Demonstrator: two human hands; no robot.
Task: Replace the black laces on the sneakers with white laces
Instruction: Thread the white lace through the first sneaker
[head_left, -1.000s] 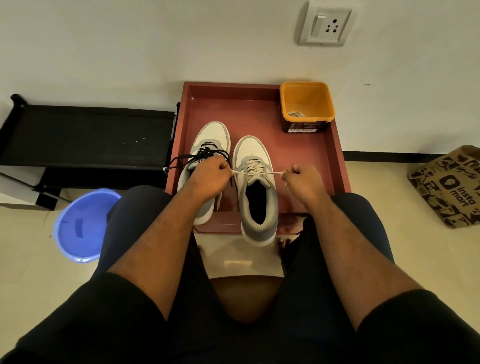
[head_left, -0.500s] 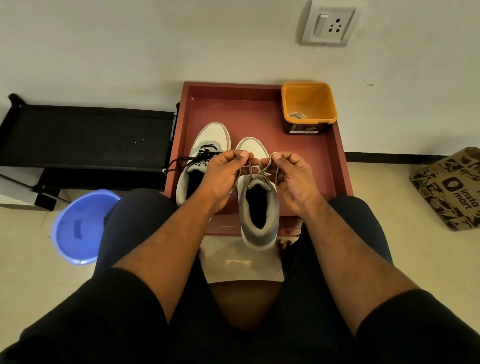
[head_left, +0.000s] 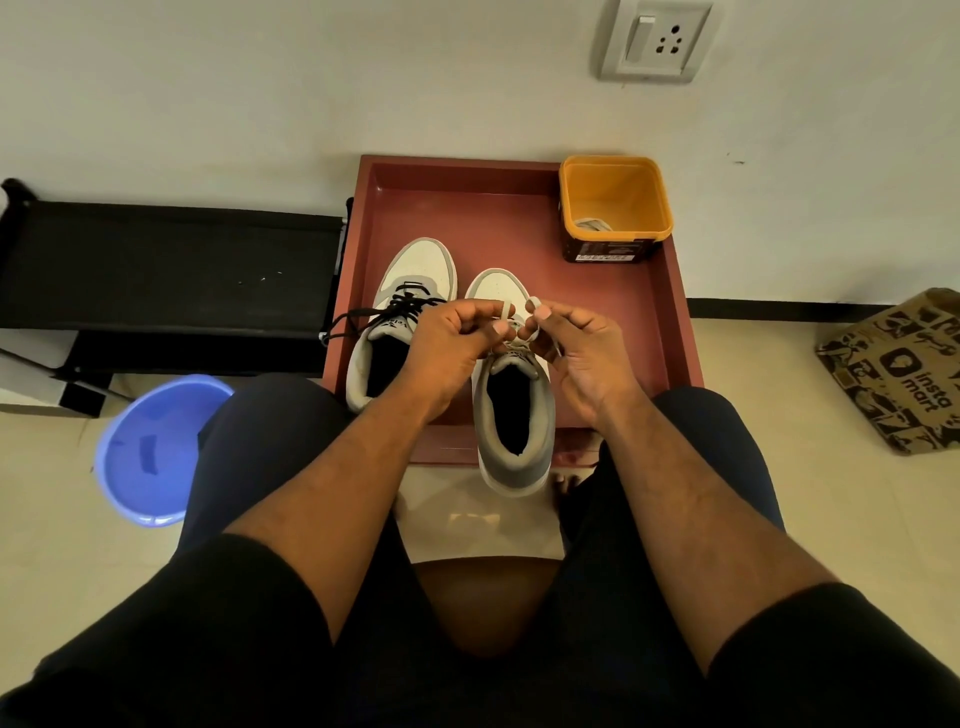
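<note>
White lace (head_left: 519, 340) is being pinched by both the left hand (head_left: 447, 345) and right hand (head_left: 582, 353) atop the right grey-white sneaker (head_left: 511, 415) on the red tray (head_left: 670, 332); seemingly half done, the left sneaker (head_left: 400, 312) is keeping black laces (head_left: 379, 314).

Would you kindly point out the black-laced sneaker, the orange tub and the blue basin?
black-laced sneaker (head_left: 422, 265): head view, white toe cap.
orange tub (head_left: 614, 200): head view, inner back wall.
blue basin (head_left: 150, 467): head view, inside bottom.

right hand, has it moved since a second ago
Yes. The right hand came inward from over the red tray's floor to above the right grey-and-white sneaker, meeting the left hand.
</note>
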